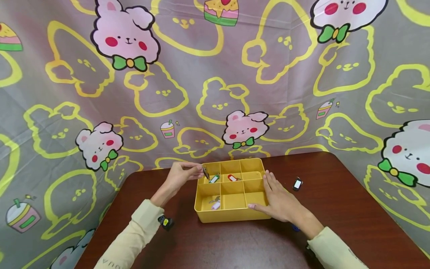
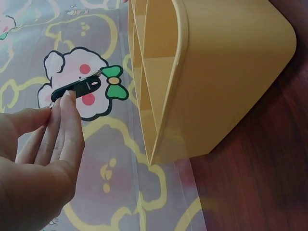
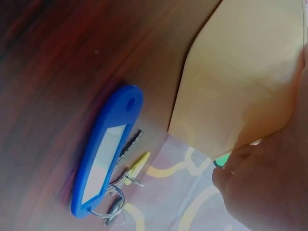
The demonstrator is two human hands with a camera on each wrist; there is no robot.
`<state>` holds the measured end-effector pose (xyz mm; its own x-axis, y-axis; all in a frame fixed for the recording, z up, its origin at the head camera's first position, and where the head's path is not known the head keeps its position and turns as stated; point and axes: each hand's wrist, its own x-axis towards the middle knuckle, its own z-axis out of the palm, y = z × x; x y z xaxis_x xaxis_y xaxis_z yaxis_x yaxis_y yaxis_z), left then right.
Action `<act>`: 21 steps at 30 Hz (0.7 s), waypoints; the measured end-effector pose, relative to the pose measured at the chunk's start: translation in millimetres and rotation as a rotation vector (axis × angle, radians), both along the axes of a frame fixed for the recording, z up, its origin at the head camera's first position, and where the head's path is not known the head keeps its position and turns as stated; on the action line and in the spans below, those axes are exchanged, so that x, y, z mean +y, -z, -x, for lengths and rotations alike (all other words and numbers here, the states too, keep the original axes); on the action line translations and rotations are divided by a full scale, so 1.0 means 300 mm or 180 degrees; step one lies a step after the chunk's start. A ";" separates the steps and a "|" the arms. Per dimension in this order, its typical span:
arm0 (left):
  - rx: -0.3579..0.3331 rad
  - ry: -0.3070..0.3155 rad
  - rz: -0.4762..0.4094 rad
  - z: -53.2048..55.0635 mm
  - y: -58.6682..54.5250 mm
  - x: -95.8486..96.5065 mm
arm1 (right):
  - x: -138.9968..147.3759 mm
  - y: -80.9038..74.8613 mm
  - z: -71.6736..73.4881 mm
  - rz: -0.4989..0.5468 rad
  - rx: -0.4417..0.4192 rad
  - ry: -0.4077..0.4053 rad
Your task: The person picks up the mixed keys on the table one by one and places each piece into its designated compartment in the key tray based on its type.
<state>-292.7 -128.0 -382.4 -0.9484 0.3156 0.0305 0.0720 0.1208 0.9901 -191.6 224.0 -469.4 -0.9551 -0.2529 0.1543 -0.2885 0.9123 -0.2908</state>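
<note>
My left hand [image 1: 179,177] pinches a black key tag [image 2: 79,90] by its ring end, with a bit of metal showing beside it. In the head view this hand is at the back left corner of a yellow divided box [image 1: 231,215], the tag over the back left compartment. A green key tag [image 1: 214,179] lies in that compartment, a red key tag [image 1: 232,178] in the back middle one, and a lilac key tag [image 1: 216,205] with keys in the front left one. My right hand [image 1: 280,200] rests on the box's right side, fingers straight along the rim, thumb at the front edge.
On the brown table [image 1: 352,209], a black key tag with a white label [image 1: 297,184] lies right of the box. A blue key tag [image 3: 107,151] with keys lies near my right wrist, a small yellow piece [image 3: 138,168] behind it. A patterned cloth [image 1: 188,93] hangs behind.
</note>
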 end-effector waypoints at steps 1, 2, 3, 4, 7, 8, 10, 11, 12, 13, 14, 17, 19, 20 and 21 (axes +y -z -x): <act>-0.0016 0.0005 -0.0001 0.002 0.002 0.003 | -0.001 0.000 0.000 0.0003 -0.0004 0.0001; -0.0025 0.0005 0.0009 0.002 0.002 0.008 | -0.001 0.000 0.000 0.0010 -0.0009 0.0001; -0.0037 0.0010 0.0017 0.003 0.003 0.011 | -0.002 0.000 -0.001 0.0019 -0.0012 -0.0001; -0.0038 0.0016 0.0034 0.003 0.004 0.015 | -0.003 0.000 -0.001 0.0025 -0.0013 -0.0005; -0.0064 0.0035 0.0083 0.003 0.004 0.028 | -0.004 0.000 -0.004 0.0072 -0.0031 -0.0007; -0.0072 0.0041 0.0105 0.001 0.002 0.033 | -0.005 0.001 -0.005 0.0084 -0.0038 -0.0007; -0.0077 0.0054 0.0143 0.001 -0.001 0.042 | -0.005 0.001 -0.007 0.0115 -0.0060 -0.0003; -0.0088 0.0056 0.0148 0.001 -0.003 0.046 | -0.005 0.002 -0.007 0.0132 -0.0073 0.0002; -0.0089 0.0059 0.0156 0.001 -0.005 0.050 | -0.005 0.002 -0.007 0.0145 -0.0086 0.0004; -0.0095 0.0056 0.0167 0.001 -0.007 0.054 | -0.005 0.003 -0.006 0.0152 -0.0094 0.0005; -0.0094 0.0058 0.0172 0.001 -0.009 0.058 | -0.004 0.003 -0.006 0.0158 -0.0104 0.0006; -0.0110 0.0076 0.0154 0.005 -0.013 0.071 | -0.004 0.004 -0.004 0.0169 -0.0114 0.0006; -0.0112 0.0114 0.0139 0.008 -0.016 0.080 | -0.004 0.003 -0.003 0.0183 -0.0110 0.0004; -0.0106 0.0136 0.0133 0.010 -0.017 0.085 | -0.004 0.003 -0.003 0.0188 -0.0108 0.0004; -0.0102 0.0153 0.0140 0.011 -0.018 0.090 | -0.005 0.002 -0.003 0.0194 -0.0107 0.0006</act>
